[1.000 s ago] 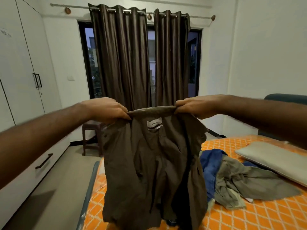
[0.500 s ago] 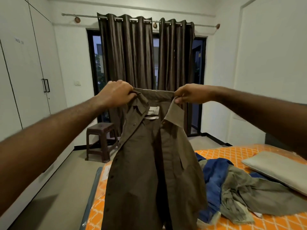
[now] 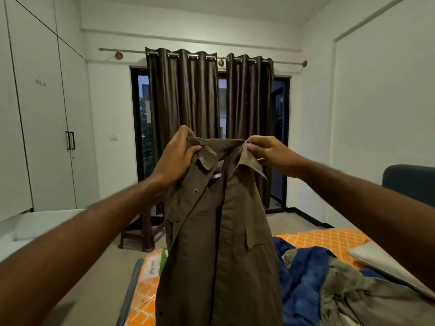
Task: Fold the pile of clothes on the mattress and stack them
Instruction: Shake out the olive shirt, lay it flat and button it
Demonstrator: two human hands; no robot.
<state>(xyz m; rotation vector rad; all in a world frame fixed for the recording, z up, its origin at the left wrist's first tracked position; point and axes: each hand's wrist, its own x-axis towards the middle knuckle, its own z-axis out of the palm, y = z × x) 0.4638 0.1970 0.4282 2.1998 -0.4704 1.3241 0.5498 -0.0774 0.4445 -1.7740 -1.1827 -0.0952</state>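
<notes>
Brown shirt (image 3: pixel 219 243) hangs by its collar, pinched in left hand (image 3: pixel 175 158) and right hand (image 3: pixel 267 150); next it probably needs laying flat on the mattress (image 3: pixel 324 238).

Brown shirt (image 3: pixel 221 243), hanging upright by its collar, front open; blue and olive clothes (image 3: pixel 329 285) crumpled on the orange-checked mattress (image 3: pixel 322 240).

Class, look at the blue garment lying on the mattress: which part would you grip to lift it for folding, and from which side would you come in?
Probably grip the blue garment at its raised upper edge near the brown shirt, coming from above on the left. Its right part lies tucked under the grey-green garment, so that side is covered; the crumpled left folds stand free to pinch.
</notes>
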